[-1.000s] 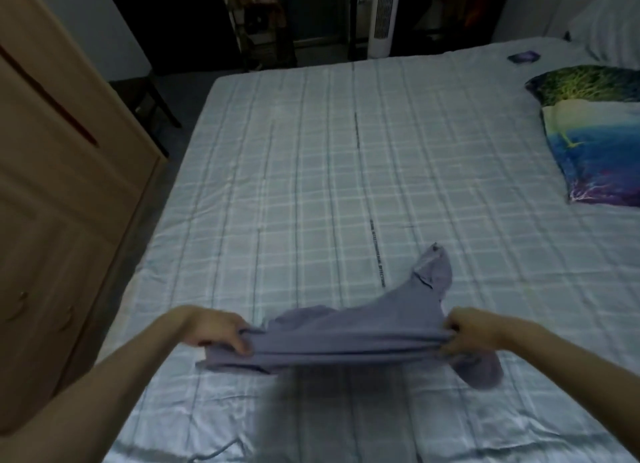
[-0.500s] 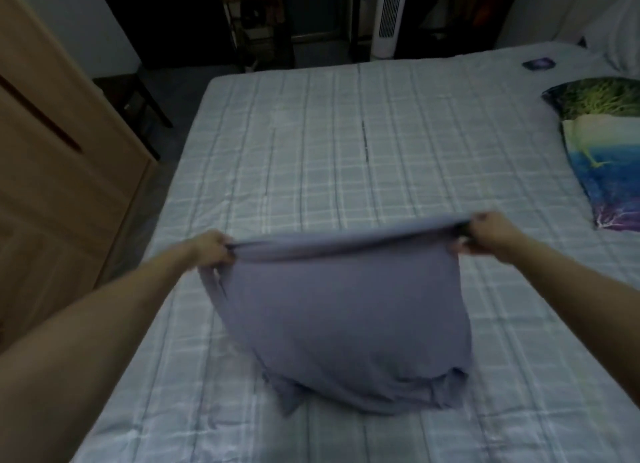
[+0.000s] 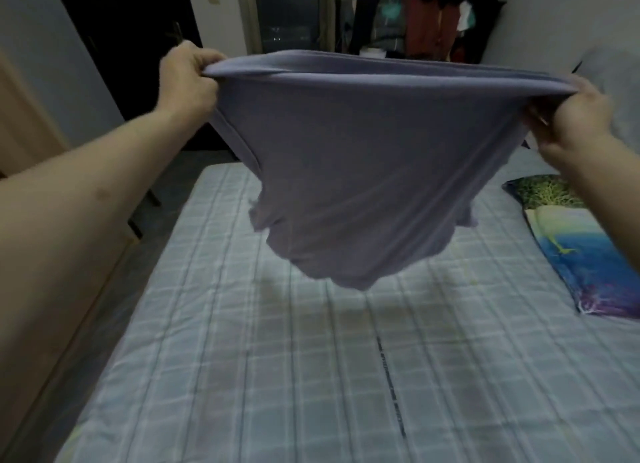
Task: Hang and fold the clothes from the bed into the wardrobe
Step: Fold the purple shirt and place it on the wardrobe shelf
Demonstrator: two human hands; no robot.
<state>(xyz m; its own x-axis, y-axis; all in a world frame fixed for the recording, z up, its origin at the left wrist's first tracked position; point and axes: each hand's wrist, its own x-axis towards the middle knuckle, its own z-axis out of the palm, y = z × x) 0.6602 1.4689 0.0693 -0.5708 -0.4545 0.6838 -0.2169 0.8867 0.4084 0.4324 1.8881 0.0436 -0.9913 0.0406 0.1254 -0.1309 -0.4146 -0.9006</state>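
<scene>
A lilac-grey shirt point(image 3: 363, 171) hangs in the air above the bed point(image 3: 277, 376), stretched wide by its hem. My left hand point(image 3: 185, 81) grips the hem's left corner and my right hand point(image 3: 575, 116) grips the right corner. The shirt's lower part dangles free, clear of the checked sheet. The wooden wardrobe point(image 3: 20, 130) shows only as a sliver at the far left, mostly behind my left arm.
A colourful pillow point(image 3: 581, 247) lies on the bed's right side, a white pillow point(image 3: 613, 81) behind it. Clothes hang on a rack point(image 3: 433, 19) at the back wall. A dark chair point(image 3: 145, 206) stands on the floor left of the bed.
Both hands have lifted the shirt from the sheet up to chest height and spread it wider; it no longer touches the bed. The view has tilted upward.
</scene>
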